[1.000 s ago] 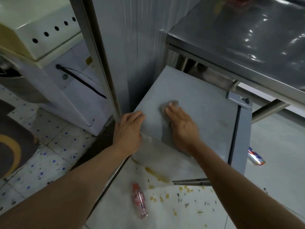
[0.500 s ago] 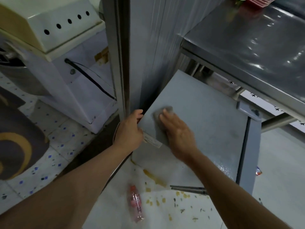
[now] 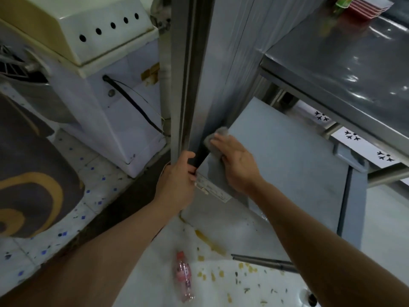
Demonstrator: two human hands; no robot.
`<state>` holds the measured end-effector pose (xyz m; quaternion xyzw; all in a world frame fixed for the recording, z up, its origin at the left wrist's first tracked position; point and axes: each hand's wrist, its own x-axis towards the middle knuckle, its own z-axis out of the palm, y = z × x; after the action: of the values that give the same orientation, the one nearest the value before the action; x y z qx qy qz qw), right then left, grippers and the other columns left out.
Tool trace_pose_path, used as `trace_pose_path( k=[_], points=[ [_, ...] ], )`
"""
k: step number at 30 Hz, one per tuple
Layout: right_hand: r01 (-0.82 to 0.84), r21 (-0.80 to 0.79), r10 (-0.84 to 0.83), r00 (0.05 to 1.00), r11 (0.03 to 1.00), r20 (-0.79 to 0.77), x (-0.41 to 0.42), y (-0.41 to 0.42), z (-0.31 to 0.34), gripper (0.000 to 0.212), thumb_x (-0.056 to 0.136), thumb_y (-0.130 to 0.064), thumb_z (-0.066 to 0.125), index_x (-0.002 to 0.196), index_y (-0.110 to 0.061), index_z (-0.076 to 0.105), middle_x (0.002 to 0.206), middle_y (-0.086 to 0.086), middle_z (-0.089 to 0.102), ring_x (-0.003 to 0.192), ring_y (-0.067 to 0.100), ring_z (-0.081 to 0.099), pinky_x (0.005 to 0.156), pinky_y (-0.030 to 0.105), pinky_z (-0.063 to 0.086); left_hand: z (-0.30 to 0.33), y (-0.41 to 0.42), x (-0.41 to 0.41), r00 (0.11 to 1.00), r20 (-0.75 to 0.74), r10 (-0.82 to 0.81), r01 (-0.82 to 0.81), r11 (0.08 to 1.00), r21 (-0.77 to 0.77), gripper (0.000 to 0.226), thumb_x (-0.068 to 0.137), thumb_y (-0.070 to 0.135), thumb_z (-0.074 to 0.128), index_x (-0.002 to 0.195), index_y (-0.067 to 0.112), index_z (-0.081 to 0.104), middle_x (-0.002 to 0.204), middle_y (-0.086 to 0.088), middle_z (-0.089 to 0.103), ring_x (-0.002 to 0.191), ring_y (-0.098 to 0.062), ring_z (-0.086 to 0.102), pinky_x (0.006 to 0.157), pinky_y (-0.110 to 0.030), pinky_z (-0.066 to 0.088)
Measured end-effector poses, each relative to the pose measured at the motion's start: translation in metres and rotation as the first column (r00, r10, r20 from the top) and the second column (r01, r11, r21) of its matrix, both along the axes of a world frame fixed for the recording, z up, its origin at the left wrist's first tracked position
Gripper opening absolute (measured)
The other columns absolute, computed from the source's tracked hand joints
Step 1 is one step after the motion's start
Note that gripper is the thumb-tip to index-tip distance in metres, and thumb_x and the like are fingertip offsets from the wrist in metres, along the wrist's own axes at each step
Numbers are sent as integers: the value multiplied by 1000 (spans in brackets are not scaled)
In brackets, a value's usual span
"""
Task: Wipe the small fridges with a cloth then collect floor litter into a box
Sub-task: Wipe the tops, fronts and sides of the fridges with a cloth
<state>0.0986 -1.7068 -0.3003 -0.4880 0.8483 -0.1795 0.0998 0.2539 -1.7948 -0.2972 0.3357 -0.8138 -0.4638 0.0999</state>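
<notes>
So the grey cloth sits at the far left corner of the small fridge top, mid-frame, with the right hand flat on it, fingers straight and together. The left hand is curled round the fridge's near left corner, beside the label. A pink plastic bottle lies on the littered floor at bottom centre. The steel worktop fills the upper right.

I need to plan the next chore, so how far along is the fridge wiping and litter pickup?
Early. In hand: the right hand presses a grey cloth on the small fridge top near its corner, while the left hand grips its edge. Left: the pink bottle and yellow scraps still lie on the floor; no box in view.
</notes>
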Motion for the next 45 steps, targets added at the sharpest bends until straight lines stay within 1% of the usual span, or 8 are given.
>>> trace_pose_path(
  k=[5, 12, 19, 24, 28, 31, 38, 45],
  points=[
    [-113, 64, 117, 991, 991, -59, 64, 19, 2, 55, 92, -7, 42, 142, -30, 37, 153, -11, 27, 144, 16, 16, 107, 24, 5, 4, 2, 3, 993, 47, 106, -100, 989, -111, 32, 83, 2, 56, 111, 11, 41, 97, -11, 63, 87, -24, 61, 76, -39, 53],
    [-171, 175, 194, 973, 970, -123, 74, 26, 8, 71, 79, -22, 10, 148, -26, 23, 158, -5, 14, 146, 25, 8, 113, 33, 8, 5, 6, 6, 990, 83, 117, -96, 971, -219, 29, 80, -5, 53, 105, 7, 44, 101, -14, 55, 91, -24, 54, 71, -30, 39],
    [28, 2, -28, 985, 1000, -169, 68, 97, 6, 62, 77, 13, 53, 135, -8, 49, 145, 9, 43, 133, 36, 40, 103, 46, 43, 6, 31, -9, 999, 43, 3, 8, 964, -267, 48, 79, -5, 57, 123, 8, 43, 123, -13, 49, 110, -26, 50, 85, -33, 44],
    [229, 40, -222, 966, 973, -131, 77, 108, 7, 60, 84, 3, 46, 142, -12, 40, 152, 5, 31, 141, 31, 26, 111, 43, 29, 10, 31, -14, 999, 31, 33, -27, 986, -164, 54, 80, -5, 58, 128, 10, 39, 128, -10, 52, 114, -25, 52, 95, -43, 46],
    [159, 96, -148, 983, 983, -113, 83, 60, 2, 66, 91, -7, 43, 150, -17, 16, 159, 4, 8, 146, 29, 1, 116, 38, 7, 16, 24, -11, 999, 38, 37, -32, 993, -111, 58, 84, 3, 61, 134, 12, 33, 133, -9, 52, 116, -24, 54, 95, -37, 47],
    [102, 149, -78, 984, 984, -158, 80, 38, -1, 67, 92, -18, 46, 150, -16, 12, 159, 8, 6, 145, 34, 1, 117, 43, 12, 17, 27, -11, 998, 62, 30, -20, 989, -147, 59, 85, 3, 59, 136, 12, 30, 136, -11, 49, 120, -25, 51, 99, -39, 45],
    [78, 112, -58, 984, 991, -169, 66, 101, 2, 69, 83, -20, 3, 148, -13, 24, 157, 6, 16, 146, 29, 11, 116, 38, 20, 14, 60, -22, 973, 230, -24, 115, 913, -391, 59, 80, 6, 61, 133, 7, 36, 132, -16, 48, 118, -32, 47, 97, -45, 39],
    [305, 94, -295, 949, 948, -111, 53, 196, 4, 66, 85, 0, 41, 148, -15, 24, 158, 1, 13, 146, 25, 9, 116, 36, 17, 16, 115, -49, 966, 246, -84, 187, 882, -432, 53, 75, -2, 50, 127, 7, 46, 125, -17, 52, 119, -34, 45, 98, -44, 33]
  ],
)
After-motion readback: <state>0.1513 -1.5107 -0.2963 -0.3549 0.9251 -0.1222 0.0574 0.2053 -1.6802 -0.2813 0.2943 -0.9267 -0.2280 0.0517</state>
